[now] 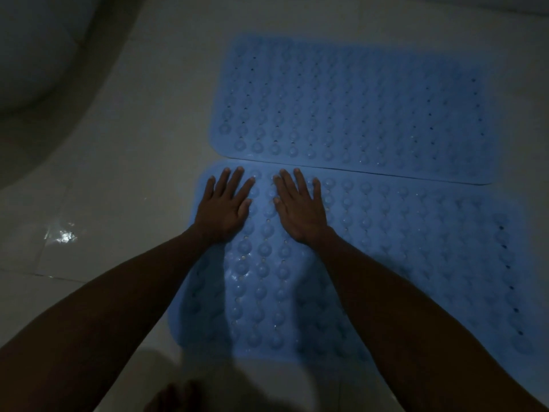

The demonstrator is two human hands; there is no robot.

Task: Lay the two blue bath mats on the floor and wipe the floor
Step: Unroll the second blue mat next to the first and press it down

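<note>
Fingers of both your hands are straight and a little spread, pressed flat on the near mat; nothing is gripped. Your left hand lies close to that mat's left edge, and your right hand rests just beside it, the two thumbs near each other but apart. Both sets of fingertips reach almost to the mat's far edge.

That far edge meets the near edge of the far mat along a thin dark seam. In this dim light you cannot tell whether the two mats only touch or whether one overlaps the other. Both lie spread out on the pale tiled floor, with round bumps showing on their upper faces. A curved white fixture sits at the far left, and your foot shows at the near edge of the view.

You seem to be pressing the near mat down to settle it, so the laying part looks nearly done and the wiping is not yet started.

Watch the floor to the left: a bright glint suggests it is wet. On a slick tile the near mat could slide under your weight and ride over the far one, or open a gap at the seam. Your palms could slip too, since you are leaning forward on them. Press straight down, not forward, and smooth towards the right end, where the mat has not been pressed and may trap air or lie lifted.
</note>
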